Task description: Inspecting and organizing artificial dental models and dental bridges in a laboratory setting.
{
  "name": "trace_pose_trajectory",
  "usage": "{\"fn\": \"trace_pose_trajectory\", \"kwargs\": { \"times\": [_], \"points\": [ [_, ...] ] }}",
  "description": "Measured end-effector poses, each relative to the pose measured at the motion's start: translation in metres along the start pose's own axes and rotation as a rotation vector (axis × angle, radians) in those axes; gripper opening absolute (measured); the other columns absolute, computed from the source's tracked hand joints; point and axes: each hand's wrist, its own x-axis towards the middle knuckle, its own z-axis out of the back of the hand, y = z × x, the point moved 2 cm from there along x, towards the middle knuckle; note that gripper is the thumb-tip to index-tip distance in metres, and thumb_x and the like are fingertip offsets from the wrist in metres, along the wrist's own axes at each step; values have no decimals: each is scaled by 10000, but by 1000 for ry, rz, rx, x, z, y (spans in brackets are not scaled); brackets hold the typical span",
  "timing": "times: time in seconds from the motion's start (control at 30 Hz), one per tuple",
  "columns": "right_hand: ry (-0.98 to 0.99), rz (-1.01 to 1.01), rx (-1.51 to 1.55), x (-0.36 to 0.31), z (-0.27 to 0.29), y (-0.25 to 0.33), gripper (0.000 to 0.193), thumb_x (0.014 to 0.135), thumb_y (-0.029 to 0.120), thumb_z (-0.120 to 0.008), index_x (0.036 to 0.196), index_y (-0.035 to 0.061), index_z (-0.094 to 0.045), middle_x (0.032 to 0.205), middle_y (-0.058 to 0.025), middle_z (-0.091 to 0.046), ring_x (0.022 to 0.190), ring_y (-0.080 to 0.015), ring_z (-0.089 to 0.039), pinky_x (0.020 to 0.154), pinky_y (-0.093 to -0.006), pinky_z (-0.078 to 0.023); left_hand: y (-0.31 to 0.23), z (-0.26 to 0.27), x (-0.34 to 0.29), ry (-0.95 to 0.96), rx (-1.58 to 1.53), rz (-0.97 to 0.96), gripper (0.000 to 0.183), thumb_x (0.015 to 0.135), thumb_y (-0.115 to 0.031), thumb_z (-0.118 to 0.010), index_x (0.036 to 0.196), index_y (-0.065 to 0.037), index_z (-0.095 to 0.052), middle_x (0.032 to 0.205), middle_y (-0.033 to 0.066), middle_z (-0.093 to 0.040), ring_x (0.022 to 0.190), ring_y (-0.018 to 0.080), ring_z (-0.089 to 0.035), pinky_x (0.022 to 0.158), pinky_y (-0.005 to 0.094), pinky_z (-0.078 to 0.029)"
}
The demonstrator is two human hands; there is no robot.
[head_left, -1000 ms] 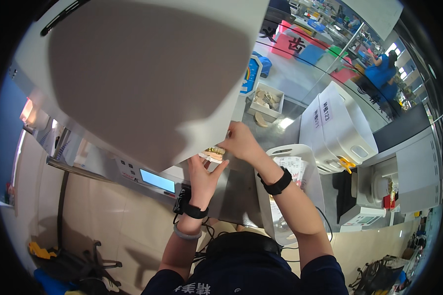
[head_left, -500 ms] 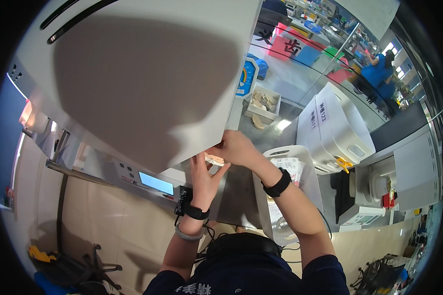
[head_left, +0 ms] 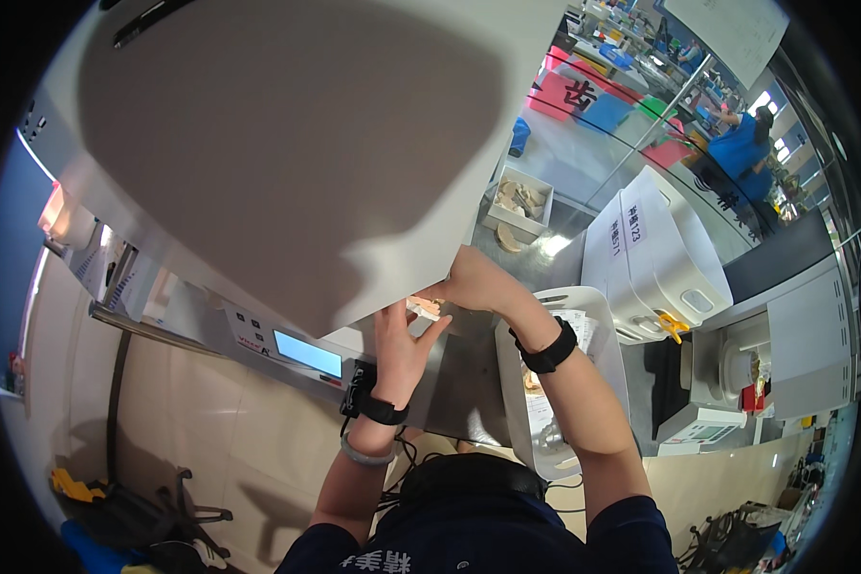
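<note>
Under the edge of a large white cabinet [head_left: 287,191], my left hand [head_left: 400,344] is closed around a small pinkish-beige dental model [head_left: 425,307], between its fingers and its thumb. The upper fingertips and part of the model are hidden beneath the edge. Just right of it, my right hand [head_left: 476,279] reaches in from the right, back of the hand up. Its fingertips lie out of sight behind the cabinet edge, next to the model. Black straps circle both wrists.
A lit display panel [head_left: 307,354] sits left of my left hand. Under my right forearm stands a white basket [head_left: 512,402] with papers. Behind are a white box [head_left: 549,212] of beige cast pieces, a loose curved piece [head_left: 508,238] and a white bin [head_left: 631,239]. A person [head_left: 741,143] is farther off.
The view has shifted a little, and the cabinet edge covers more to the right. My right hand sits slightly farther right; my left thumb looks more spread at the model's lower edge.
</note>
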Motion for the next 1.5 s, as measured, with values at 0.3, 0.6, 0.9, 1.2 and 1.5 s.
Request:
{"fn": "trace_pose_trajectory", "kwargs": {
  "times": [0.3, 0.6, 0.9, 1.2, 1.5],
  "points": [
    [43, 33, 162, -5, 10, 23, 183, 733, 164, -641, 839, 17, -671, 719, -144, -641, 648, -201, -610, 605, -308, -467, 2, 5, 0, -17, 54, 8, 704, 660, 15, -718, 1259, -60, -356, 1213, 121, -339, 1097, 251, -470, 828, 325, -502],
    [54, -228, 409, -19, 29, 27, 192, 774, 156, -635, 893, 7, -659, 812, -62, -553, 588, -118, -506, 542, -267, -423, 5, 14, 5, 140, -797, 306, 450, 890, -161, -505, 1274, -74, -287, 1228, 109, -405, 1121, 261, -457, 898, 373, -455],
    [28, 22, 389, -21, 14, 19, 188, 766, 156, -661, 905, 30, -667, 809, -53, -563, 677, -110, -501, 594, -238, -401, 9, 22, 6, 245, -965, 340, 411, 948, -323, -368, 1259, -56, -332, 1225, 128, -444, 1106, 273, -477, 928, 387, -424],
    [128, 55, 365, -23, 13, 24, 187, 788, 129, -621, 945, 32, -654, 825, -62, -569, 703, -140, -519, 616, -248, -411, 12, 23, 5, 310, -1036, 423, 481, 951, -373, -322, 1250, 3, -334, 1212, 157, -452, 1094, 289, -484, 922, 376, -426],
    [-202, 82, -229, 7, 8, 2, 196, 739, 70, -540, 898, 67, -654, 916, -83, -602, 803, -277, -585, 714, -355, -478, 9, 24, 1, 211, -986, 361, 434, 939, -309, -401, 1286, -82, -273, 1262, 137, -395, 1134, 283, -451, 939, 414, -416]
  ]
}}
